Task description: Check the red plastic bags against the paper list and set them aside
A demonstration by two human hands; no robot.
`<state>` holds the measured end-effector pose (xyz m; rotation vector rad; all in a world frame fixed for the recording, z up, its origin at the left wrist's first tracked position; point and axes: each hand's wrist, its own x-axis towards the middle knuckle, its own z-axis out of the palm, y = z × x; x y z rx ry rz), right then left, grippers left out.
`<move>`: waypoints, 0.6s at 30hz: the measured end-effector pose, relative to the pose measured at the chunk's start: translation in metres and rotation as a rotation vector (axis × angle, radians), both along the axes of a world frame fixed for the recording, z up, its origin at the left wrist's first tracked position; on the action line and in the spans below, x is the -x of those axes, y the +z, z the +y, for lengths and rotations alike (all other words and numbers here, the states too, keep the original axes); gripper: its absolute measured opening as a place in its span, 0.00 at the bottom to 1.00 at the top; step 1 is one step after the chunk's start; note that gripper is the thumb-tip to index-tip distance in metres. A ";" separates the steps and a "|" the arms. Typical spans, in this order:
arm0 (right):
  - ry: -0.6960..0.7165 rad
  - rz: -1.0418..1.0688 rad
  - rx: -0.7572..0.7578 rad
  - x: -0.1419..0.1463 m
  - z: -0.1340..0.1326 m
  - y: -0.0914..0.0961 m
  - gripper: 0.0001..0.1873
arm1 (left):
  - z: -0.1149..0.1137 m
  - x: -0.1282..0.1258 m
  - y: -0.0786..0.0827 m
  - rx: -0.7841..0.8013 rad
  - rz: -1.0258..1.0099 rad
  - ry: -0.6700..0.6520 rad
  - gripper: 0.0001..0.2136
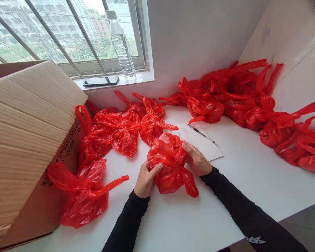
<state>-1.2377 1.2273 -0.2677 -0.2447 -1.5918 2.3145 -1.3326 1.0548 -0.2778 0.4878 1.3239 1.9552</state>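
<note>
Both hands on one red plastic bag [170, 164], near centre of the white table [252, 182]. Left hand [146, 179] pinches its left side; right hand [196, 160] grips the knotted neck. Best handled by bracing the bag low and working at the knot; thin film tears easily. Paper sheet [202, 141] just behind.

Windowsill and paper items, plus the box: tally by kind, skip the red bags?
Water bottle: 1
Phone: 1
Pen: 1
Paper sheet: 1
Cardboard box: 1
Total: 5
</note>
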 end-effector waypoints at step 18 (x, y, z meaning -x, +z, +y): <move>0.207 -0.020 -0.004 -0.002 0.004 -0.004 0.35 | 0.002 0.002 0.009 -0.086 -0.173 0.233 0.18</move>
